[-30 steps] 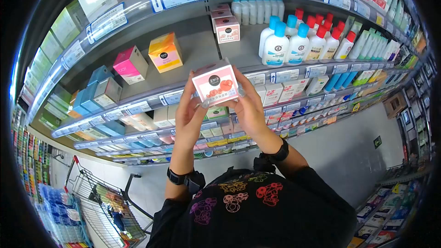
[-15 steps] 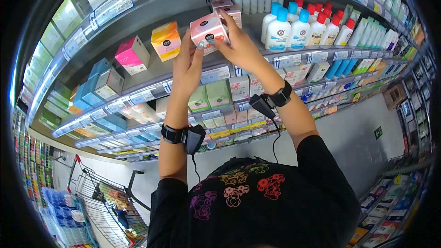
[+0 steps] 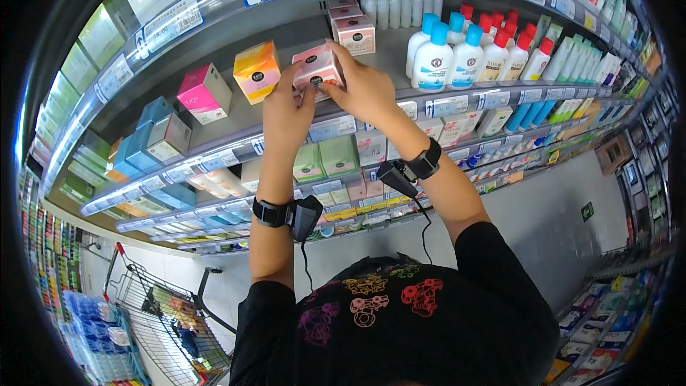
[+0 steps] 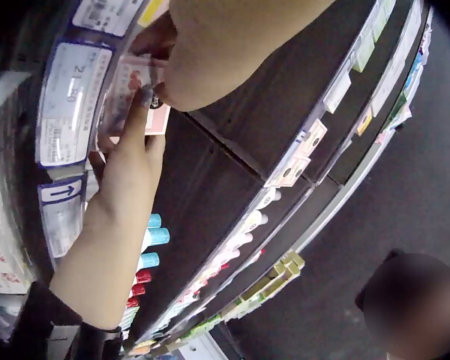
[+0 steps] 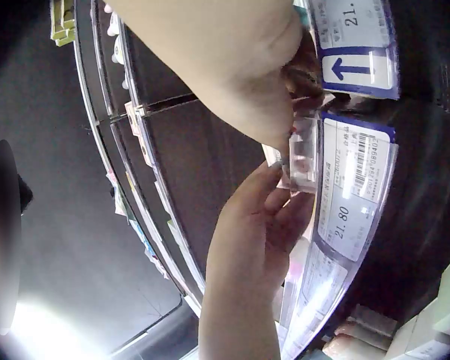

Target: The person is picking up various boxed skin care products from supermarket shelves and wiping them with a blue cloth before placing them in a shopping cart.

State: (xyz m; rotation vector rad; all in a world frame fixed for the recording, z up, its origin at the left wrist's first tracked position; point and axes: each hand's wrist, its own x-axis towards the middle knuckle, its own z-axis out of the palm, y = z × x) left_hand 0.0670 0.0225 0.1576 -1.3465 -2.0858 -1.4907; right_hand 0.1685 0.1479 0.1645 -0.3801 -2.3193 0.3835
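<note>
Both hands hold a small pink box (image 3: 318,70) over the front of the shelf in the head view. On its left side is the left hand (image 3: 287,111), thumb against the front face. The right hand (image 3: 363,89) grips the opposite side, fingers over the top edge and thumb at the front. A yellow-orange box (image 3: 257,73) stands just left of the left hand. In the left wrist view the pink box (image 4: 156,120) shows between the hands; in the right wrist view its clear-looking end (image 5: 304,154) is between the fingers.
A magenta box (image 3: 205,93) and blue boxes (image 3: 139,144) stand further left. Pink boxes (image 3: 356,34) are behind the right hand, with blue-capped bottles (image 3: 431,61) to the right. Price labels line the shelf edge (image 3: 332,127). A shopping cart (image 3: 164,314) stands at lower left.
Both hands have carried the pink box from in front of the shelf up and over it, tilting its top into view, then slightly left and down beside the yellow-orange box.
</note>
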